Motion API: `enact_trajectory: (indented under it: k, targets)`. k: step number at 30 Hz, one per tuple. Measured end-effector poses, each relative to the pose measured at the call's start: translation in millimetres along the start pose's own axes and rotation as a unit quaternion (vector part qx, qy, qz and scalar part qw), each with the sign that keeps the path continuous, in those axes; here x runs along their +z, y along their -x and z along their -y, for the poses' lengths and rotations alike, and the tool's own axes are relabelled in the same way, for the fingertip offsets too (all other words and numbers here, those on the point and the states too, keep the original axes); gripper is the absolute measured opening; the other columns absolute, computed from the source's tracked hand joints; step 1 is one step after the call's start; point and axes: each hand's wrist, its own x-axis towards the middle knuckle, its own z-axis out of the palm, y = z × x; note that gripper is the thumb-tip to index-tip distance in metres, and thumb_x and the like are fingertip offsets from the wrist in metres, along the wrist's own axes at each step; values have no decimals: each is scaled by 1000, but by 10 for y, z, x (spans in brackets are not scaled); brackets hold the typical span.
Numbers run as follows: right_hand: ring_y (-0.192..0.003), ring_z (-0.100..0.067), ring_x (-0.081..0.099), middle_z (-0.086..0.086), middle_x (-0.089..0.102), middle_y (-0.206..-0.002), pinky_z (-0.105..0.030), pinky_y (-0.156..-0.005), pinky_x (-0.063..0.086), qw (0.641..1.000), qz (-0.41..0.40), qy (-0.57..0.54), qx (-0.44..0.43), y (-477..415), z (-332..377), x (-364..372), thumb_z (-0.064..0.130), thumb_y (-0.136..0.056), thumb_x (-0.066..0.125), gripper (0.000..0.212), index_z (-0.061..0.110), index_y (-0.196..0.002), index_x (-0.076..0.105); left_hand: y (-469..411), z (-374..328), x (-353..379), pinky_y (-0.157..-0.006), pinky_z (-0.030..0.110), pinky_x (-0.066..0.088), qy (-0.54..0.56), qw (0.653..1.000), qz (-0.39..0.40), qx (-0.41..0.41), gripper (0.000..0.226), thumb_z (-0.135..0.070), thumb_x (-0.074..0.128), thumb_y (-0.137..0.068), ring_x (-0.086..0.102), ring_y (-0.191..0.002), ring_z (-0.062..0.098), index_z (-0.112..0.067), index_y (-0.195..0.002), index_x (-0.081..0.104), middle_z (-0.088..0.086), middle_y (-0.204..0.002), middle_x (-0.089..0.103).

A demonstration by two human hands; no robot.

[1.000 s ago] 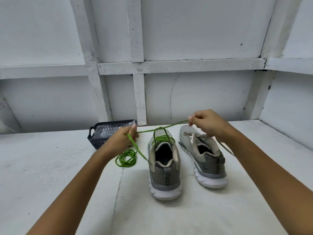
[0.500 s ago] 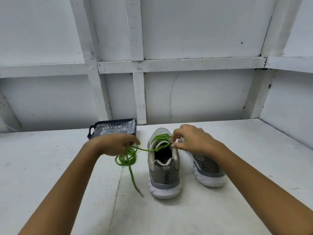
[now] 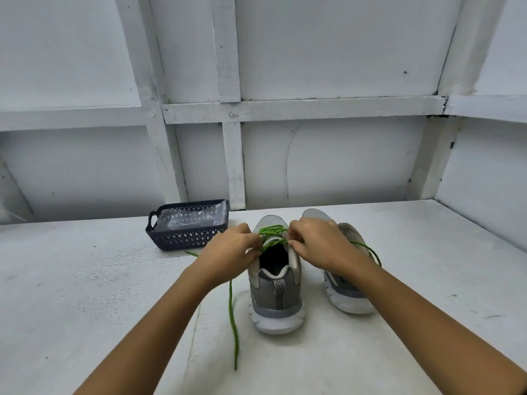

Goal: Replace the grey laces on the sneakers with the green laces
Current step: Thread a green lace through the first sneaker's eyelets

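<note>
- The first sneaker (image 3: 275, 295) stood on the tabletop (image 3: 85, 295) with its heel toward the person. The green lace (image 3: 272, 230) was crossed over its front.
- The left hand (image 3: 228, 249) and the right hand (image 3: 322, 243) each pinched that lace by the top holes, one on each side of the shoe's mouth.
- One loose end lay on the tabletop. The other ran over the second sneaker (image 3: 350, 303).
- This looked like the last holes of the first shoe. Next, I think, both ends needed a snug, even pull and a bow. The right hand hid the second sneaker's front, so I could not tell if it was laced.

Both hands (image 3: 231, 252) have closed in on the green lace (image 3: 272, 233) at the sneaker's tongue.
</note>
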Motion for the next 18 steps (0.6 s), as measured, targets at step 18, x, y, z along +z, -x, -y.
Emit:
enact_trajectory:
  k: [18]
  targets:
    - [-50, -3, 55, -5, 59, -80, -17, -47, 47, 798, -29, -573, 186, -13, 132, -162, 36, -93, 54, 32, 7, -81, 55, -37, -225, -71, -90, 33, 47, 602, 763, -147, -184, 29, -36, 46, -95, 60, -100, 11, -15, -85, 63, -2, -98, 67]
